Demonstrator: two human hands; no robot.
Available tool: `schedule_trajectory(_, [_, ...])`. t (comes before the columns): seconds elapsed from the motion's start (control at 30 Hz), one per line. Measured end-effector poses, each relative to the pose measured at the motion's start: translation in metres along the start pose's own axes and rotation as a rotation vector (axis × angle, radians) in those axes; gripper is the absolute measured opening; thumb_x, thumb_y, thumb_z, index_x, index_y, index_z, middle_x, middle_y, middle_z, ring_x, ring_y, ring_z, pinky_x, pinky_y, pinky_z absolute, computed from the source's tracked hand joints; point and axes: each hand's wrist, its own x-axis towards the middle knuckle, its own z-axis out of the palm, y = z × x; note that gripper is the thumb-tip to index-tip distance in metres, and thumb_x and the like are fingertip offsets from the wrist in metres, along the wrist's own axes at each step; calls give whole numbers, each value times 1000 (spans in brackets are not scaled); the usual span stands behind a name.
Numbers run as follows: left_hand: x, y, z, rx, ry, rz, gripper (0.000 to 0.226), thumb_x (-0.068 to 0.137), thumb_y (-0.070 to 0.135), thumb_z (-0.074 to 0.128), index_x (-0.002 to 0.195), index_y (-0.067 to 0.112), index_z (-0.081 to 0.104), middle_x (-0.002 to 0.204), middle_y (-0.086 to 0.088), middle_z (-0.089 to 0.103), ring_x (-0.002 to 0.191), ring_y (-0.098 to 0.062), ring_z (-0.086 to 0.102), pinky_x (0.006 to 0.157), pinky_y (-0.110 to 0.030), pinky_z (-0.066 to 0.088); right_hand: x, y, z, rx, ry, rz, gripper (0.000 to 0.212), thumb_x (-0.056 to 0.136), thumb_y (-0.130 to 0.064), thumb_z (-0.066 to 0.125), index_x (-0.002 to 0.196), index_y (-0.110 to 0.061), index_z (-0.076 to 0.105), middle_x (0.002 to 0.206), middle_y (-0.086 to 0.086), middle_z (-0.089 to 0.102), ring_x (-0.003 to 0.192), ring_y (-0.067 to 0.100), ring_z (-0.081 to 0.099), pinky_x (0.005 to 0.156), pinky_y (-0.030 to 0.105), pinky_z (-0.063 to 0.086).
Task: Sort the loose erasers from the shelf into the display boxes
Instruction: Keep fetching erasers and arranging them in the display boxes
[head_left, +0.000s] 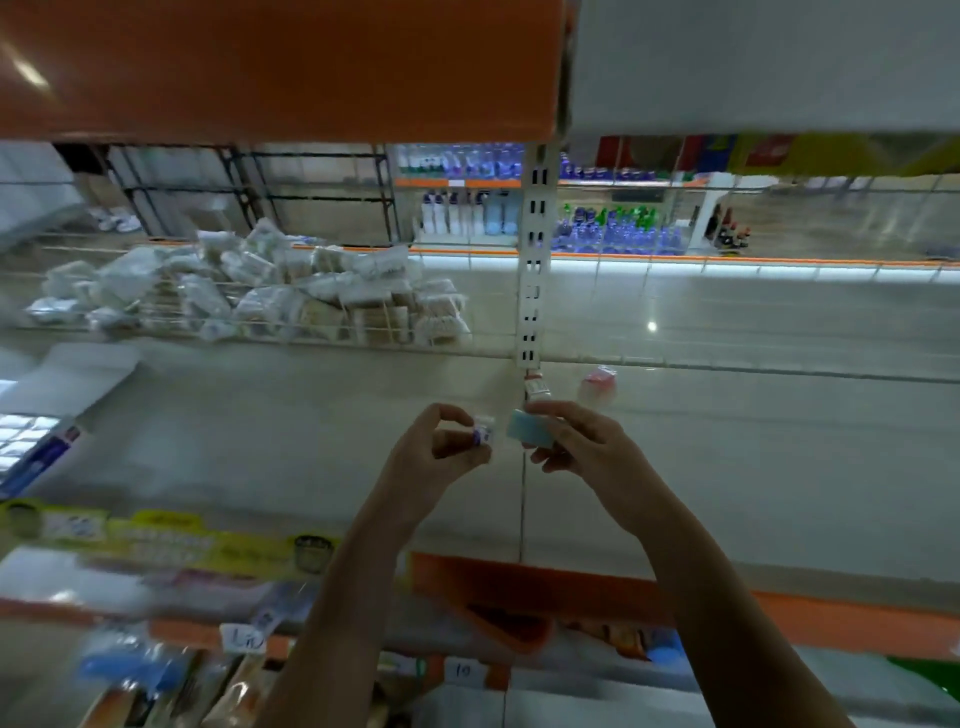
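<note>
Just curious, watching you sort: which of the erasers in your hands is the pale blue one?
The one in your right hand: a plain pale blue block. The eraser in your left hand is smaller, white with purple print.

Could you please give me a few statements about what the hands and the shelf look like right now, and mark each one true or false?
1. The left hand pinches a small white eraser. True.
2. The right hand is empty. False: it holds a light blue eraser.
3. The two hands are raised over the shelf, close together. True.
4. The pile of clear packets lies to the right of the slotted upright post. False: it lies to the left of it, in a wire basket.
5. A small pink and white item lies on the shelf beyond the right hand. True.
</note>
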Motion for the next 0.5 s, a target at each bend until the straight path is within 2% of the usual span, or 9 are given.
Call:
schedule_trajectory(0.07, [-14, 4, -13, -45, 8, 17, 37, 82, 0, 67, 103, 29, 59, 75, 1, 71, 71, -6, 65, 65, -15, 47, 2, 0, 13, 78, -41, -12, 27, 96, -7, 43, 105, -17, 66, 100, 13, 62, 73, 14, 64, 69, 22, 53])
schedule_trajectory(0.13, [-30, 4, -31, -18, 37, 35, 40, 85, 2, 64, 107, 34, 60, 74, 5, 70, 70, -7, 65, 61, -16, 47, 4, 1, 30, 129, -97, -4, 26, 95, -6, 46, 102, -17, 68, 99, 9, 63, 74, 16, 65, 70, 23, 54])
schedule_trajectory(0.27, [-63, -2, -69, -67, 143, -12, 21, 86, 13, 66, 101, 27, 62, 79, 2, 71, 77, -15, 69, 63, -19, 50, 10, 1, 75, 55, -240, -2, 24, 87, -6, 58, 102, -23, 67, 89, 0, 68, 76, 13, 67, 71, 21, 53])
schedule_trajectory(0.4, [-91, -5, -118, -162, 302, -76, 17, 83, 4, 67, 87, 14, 53, 62, 3, 63, 61, -13, 66, 51, -19, 48, 17, -5, 137, 1, -329, -21, 32, 78, 7, 65, 100, -17, 63, 86, 4, 65, 67, 6, 64, 64, 17, 53])
schedule_trajectory(0.5, [-118, -6, -161, -166, 360, -85, 14, 86, 2, 63, 88, 13, 55, 64, -1, 64, 59, -12, 64, 50, -21, 50, 21, -8, 189, -63, -423, -69, 34, 77, 9, 66, 98, -17, 60, 84, 5, 63, 65, 6, 62, 65, 20, 53])
